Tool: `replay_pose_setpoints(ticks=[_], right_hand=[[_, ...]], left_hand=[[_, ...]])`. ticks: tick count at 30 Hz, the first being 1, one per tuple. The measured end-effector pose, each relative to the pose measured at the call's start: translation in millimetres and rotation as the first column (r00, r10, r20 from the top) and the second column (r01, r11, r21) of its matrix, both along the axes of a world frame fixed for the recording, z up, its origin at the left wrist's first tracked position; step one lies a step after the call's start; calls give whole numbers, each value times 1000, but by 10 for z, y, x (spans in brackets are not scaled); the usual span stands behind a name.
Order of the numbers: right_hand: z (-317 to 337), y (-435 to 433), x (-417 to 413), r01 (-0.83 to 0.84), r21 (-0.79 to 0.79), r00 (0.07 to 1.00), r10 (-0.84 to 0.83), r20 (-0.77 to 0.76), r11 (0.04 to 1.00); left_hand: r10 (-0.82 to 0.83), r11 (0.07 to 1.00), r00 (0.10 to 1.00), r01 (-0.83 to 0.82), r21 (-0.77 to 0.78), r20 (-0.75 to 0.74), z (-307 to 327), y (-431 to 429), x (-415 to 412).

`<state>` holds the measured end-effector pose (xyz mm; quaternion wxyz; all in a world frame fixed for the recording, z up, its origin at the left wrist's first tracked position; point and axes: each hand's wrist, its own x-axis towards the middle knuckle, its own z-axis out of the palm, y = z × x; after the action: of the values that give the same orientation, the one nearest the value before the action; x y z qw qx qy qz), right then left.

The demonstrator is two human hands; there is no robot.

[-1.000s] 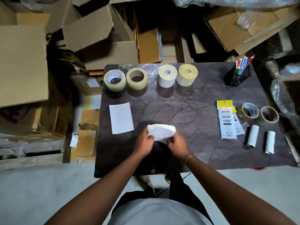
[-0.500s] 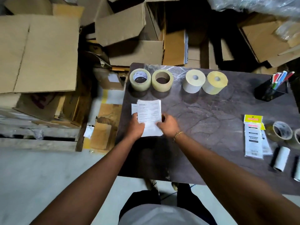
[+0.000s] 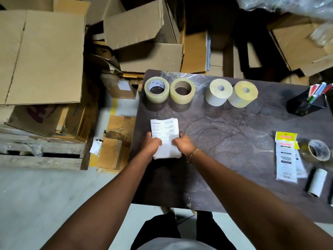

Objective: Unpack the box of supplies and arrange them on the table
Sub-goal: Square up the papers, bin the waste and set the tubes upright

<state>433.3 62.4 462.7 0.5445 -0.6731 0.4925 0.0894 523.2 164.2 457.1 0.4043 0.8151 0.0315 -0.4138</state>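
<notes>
A stack of white printed paper sheets (image 3: 164, 129) lies near the left side of the dark table (image 3: 225, 141). My left hand (image 3: 153, 146) grips its lower left edge and my right hand (image 3: 182, 145) grips its lower right edge. Behind the sheets stand two clear tape rolls (image 3: 157, 90) (image 3: 182, 91) and two yellowish label rolls (image 3: 219, 92) (image 3: 243, 94) in a row along the far edge.
At the right of the table are a black pen holder (image 3: 306, 103), flat packets (image 3: 286, 156), a brown tape roll (image 3: 318, 150) and a small white roll (image 3: 317, 182). Open cardboard boxes (image 3: 144, 37) crowd the floor behind and to the left.
A second ago both hands held a bent white bundle at the table's front middle. They carried it left onto the single sheet lying there, and now hold the flattened stack.
</notes>
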Motion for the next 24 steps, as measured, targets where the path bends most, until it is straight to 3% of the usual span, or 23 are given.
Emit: replay_pose_setpoints(ticks=[5,9,18,24], right_hand=[[198,-78,-553,-10,-267,993,41,110,964],[99,-61,-871,24,-259,993,7,115,966],[100,-496,-673,-55,-206,998,52,-20,977],[-86,-490,-626,-123,-203,986,97,-135,971]], left_hand=[[-65,990,978,89,-112,198,124,-187,-454],[-270,960,925,279,3,267,124,-209,-757],[-448,890,877,418,184,174,173,-516,-351],[-503,850,838,436,297,210,89,-482,-430]])
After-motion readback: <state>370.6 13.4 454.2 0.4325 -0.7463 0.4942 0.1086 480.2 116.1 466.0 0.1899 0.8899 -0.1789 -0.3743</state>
